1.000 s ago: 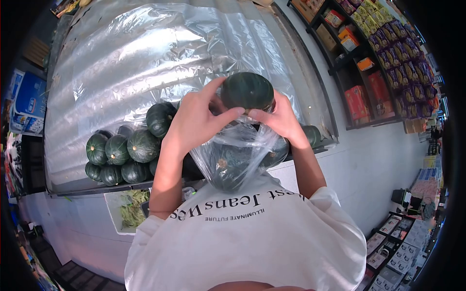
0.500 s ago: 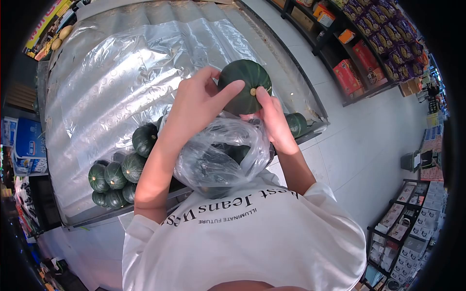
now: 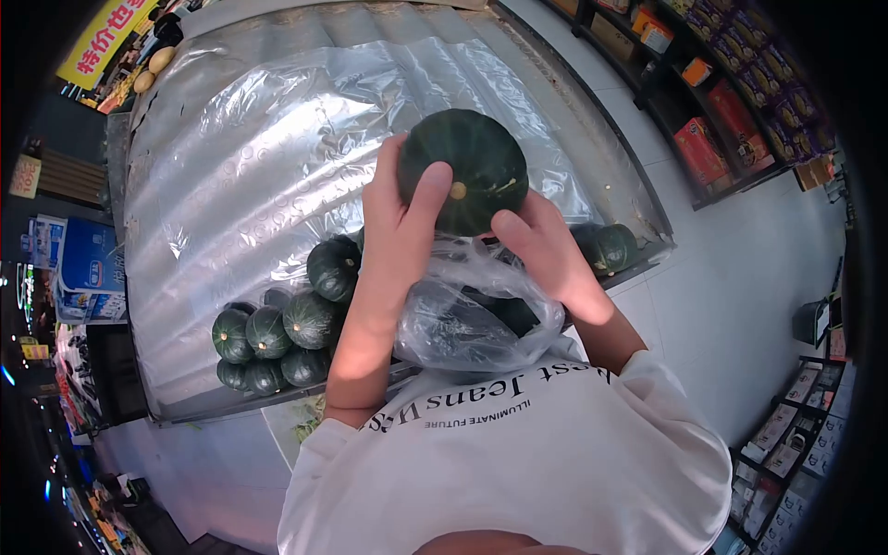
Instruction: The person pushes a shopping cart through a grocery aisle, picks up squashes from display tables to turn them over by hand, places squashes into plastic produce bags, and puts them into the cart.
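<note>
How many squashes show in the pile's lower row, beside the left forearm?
3: the leftmost squash, the middle squash, and the rightmost squash, closest to the left forearm. More may be hidden behind that forearm.

Glare on plastic sheet (image 3: 305, 153); edges fisheye-warped, dark, seemingly soft.

White T-shirt (image 3: 518, 472) by the display stand's (image 3: 176, 370) near edge: "ILLUMINATE FUTURE"; larger "Jeans" between incomplete words, all upside down. Yellow sign (image 3: 106, 42) past far left corner: "特价也", remainder unclear. Blue package (image 3: 92, 264), left edge: lettering too small.
</note>
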